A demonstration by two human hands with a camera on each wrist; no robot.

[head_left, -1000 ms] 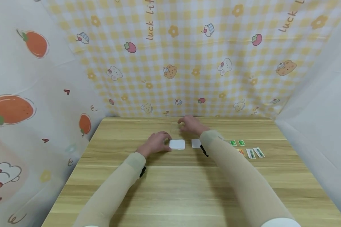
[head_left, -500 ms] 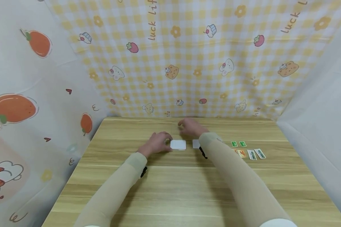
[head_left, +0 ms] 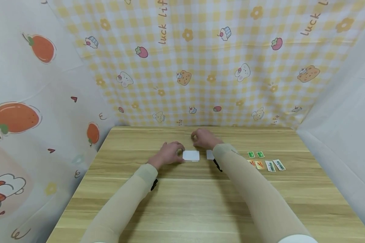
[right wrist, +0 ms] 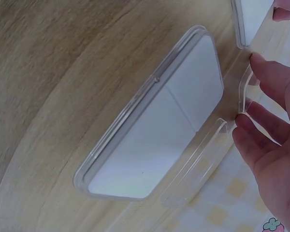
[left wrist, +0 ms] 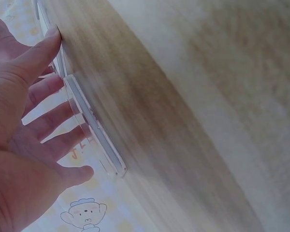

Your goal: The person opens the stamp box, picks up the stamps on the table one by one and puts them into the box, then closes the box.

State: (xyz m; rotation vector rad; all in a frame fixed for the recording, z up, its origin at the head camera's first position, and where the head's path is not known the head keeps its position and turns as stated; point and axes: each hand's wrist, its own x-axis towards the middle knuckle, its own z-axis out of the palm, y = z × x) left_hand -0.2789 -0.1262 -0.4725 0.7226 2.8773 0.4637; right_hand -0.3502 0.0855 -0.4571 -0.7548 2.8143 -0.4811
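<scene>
In the head view a flat clear case with white contents lies on the table. My left hand holds its left end, thumb at the front edge and fingers at the back. A second such case lies to the right, partly behind my right sleeve in the head view. Beyond the cases is my right hand; in the right wrist view its thumb and fingertips pinch a clear plastic lid. Another clear lid-like strip lies behind the second case. The lids barely show in the head view.
Several small printed cards lie at the right: green ones, orange ones and pale blue-green ones. The wooden table ends against a checked cloth at the back.
My right hand has come slightly nearer the cases, and the clear lid that showed beside it is now hard to make out. My left hand stays at its case.
</scene>
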